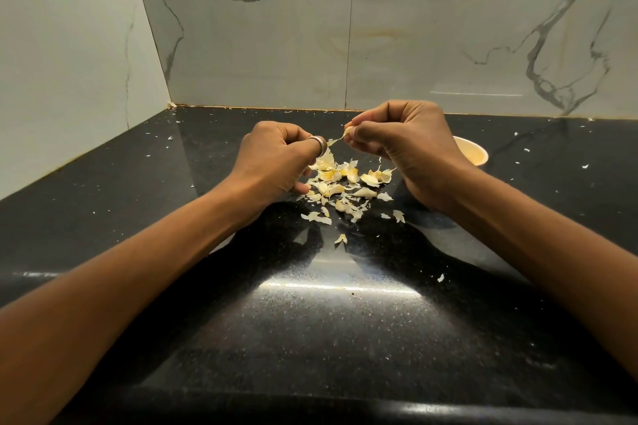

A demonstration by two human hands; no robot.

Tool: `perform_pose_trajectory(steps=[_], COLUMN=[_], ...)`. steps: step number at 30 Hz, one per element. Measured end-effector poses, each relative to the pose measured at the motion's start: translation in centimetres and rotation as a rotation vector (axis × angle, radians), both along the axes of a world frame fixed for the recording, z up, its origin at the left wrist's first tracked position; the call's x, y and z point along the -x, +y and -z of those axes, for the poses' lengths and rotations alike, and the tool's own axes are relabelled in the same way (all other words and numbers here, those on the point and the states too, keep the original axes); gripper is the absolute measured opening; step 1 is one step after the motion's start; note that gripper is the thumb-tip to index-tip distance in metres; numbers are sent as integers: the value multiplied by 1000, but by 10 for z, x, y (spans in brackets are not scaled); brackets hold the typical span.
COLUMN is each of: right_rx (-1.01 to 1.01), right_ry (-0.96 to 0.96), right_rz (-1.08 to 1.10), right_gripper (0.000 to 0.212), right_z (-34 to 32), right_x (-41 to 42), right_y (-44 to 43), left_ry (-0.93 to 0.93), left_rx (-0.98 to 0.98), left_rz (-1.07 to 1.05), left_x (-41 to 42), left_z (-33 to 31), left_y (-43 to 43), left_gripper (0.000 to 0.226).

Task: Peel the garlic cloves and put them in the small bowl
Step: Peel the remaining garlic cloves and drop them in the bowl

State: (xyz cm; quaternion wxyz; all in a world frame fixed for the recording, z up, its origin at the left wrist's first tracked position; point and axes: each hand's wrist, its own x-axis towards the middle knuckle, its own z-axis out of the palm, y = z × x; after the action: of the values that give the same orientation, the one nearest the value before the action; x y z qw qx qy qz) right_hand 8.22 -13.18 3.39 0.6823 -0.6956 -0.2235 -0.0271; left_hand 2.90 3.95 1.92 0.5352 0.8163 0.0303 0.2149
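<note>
My right hand (407, 148) pinches a pale garlic clove (349, 131) between thumb and fingers, held above the counter. A thin strip of skin (334, 141) stretches from that clove to my left hand (276, 162), whose fingertips grip its other end; a ring sits on one left finger. Below the hands lies a pile of garlic cloves and papery skins (345, 186) on the black counter. The small cream bowl (474, 153) stands behind my right hand, mostly hidden by it; its contents do not show.
The black speckled countertop (328, 321) runs to marble-tiled walls at the back and left (241, 45). Scattered skin flakes (441, 277) dot the counter around the pile and toward the right.
</note>
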Motion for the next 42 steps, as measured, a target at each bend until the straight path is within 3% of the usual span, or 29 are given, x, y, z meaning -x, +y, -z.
perform_pose_trajectory(steps=[8,12,19,33,42], right_rx=[-11,14,133,279,183], right_ry=[-2,-17,-141,-304,-97], right_rz=[8,1,6,13,-150], right_gripper=[5,4,7,10,13], right_z=[-2,0,4,10,3], right_x=[0,0,3,4,4], right_y=[-1,0,2,5,2], left_ry=[14,-17,-16,13,39], left_rx=[-14,-29,29,34,141], left_rz=[-33,-15,102,69,128], left_x=[-1,0,6,6,7], left_z=[0,0,-3,-4,-5], left_y=[1,2,-3,-1,-3], left_gripper=[16,6,13,12,13])
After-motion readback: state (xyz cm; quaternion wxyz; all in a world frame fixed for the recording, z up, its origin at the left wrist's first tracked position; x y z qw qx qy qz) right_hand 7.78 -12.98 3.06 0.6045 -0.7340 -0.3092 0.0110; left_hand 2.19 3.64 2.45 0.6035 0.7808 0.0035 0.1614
